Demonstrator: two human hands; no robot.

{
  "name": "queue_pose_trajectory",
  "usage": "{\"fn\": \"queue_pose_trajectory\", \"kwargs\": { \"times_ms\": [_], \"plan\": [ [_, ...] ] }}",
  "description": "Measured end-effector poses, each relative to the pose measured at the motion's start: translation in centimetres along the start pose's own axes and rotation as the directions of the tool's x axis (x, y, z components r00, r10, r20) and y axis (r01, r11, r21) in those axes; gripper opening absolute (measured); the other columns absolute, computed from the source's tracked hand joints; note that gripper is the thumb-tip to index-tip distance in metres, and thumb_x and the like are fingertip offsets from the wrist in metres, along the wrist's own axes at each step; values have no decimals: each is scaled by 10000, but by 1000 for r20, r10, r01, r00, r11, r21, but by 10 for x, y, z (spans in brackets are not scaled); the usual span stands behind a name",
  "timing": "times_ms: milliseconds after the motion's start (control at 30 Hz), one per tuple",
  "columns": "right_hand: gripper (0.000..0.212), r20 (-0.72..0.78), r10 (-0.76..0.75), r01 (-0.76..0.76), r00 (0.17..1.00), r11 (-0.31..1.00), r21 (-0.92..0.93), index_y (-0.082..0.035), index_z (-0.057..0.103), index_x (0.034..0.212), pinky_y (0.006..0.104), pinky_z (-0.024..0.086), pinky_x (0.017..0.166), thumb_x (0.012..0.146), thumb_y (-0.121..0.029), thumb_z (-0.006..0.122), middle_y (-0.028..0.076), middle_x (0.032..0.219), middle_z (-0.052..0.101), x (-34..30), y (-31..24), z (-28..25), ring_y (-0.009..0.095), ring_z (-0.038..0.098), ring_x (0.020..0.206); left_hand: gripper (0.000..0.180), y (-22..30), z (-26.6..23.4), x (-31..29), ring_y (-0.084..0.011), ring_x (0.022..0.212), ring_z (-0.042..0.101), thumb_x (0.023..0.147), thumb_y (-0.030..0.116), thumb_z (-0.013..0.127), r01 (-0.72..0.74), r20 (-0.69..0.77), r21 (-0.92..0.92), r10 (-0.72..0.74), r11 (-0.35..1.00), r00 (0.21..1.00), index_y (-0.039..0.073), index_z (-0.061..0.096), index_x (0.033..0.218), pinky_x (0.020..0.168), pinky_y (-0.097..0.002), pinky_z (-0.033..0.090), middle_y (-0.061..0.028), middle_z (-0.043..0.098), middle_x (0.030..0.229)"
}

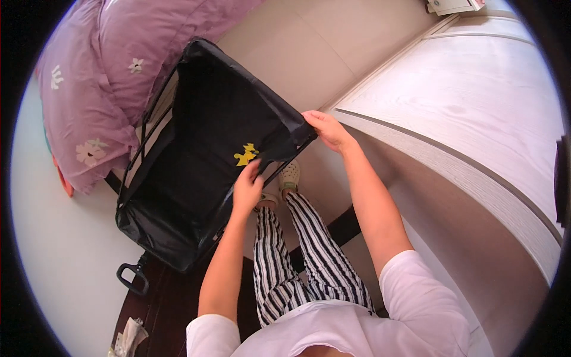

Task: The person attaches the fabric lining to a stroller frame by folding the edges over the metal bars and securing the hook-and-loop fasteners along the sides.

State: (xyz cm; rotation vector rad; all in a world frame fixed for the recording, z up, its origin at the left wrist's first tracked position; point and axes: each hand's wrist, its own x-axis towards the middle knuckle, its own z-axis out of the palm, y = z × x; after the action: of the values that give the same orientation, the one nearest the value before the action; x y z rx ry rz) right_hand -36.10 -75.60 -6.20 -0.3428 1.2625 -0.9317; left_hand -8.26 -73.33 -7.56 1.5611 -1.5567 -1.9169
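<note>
A black folding wagon with a fabric lining over a thin dark frame stands tilted in front of me. A small yellow figure shows on its lining. My right hand is closed on the wagon's right corner, thumb on top of the fabric rim. At the near rim, just below the yellow figure, is my left hand; its fingers are partly blurred, so their grip is unclear. From the wagon's near-left end hangs a black loop handle.
Purple flowered bedding lies against the wagon's far-left side. A pale wood-grain panel runs along the right. My feet in light clogs stand by the wagon on the tiled floor. Dark brown furniture is at lower left.
</note>
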Motion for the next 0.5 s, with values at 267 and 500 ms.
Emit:
{"fn": "queue_pose_trajectory", "kwargs": {
  "times_ms": [267,500],
  "plan": [
    [318,5,225,-225,974,973,-45,-12,585,1067,261,417,794,905,-281,538,21,951,611,16,-9,16,108,545,868,260,83,65,75,-109,739,514,861,237,624,155,-116,-490,-240,858,964,14,539,964,678,-234,429,-17,542,820],
    [151,-13,81,-79,997,990,117,-64,589,911,244,433,695,879,-212,587,-27,813,567,23,3,15,77,519,763,191,94,77,61,-64,616,455,855,206,632,154,-180,-649,-347,745,921,59,520,807,585,-200,401,21,510,697]
  ]
}}
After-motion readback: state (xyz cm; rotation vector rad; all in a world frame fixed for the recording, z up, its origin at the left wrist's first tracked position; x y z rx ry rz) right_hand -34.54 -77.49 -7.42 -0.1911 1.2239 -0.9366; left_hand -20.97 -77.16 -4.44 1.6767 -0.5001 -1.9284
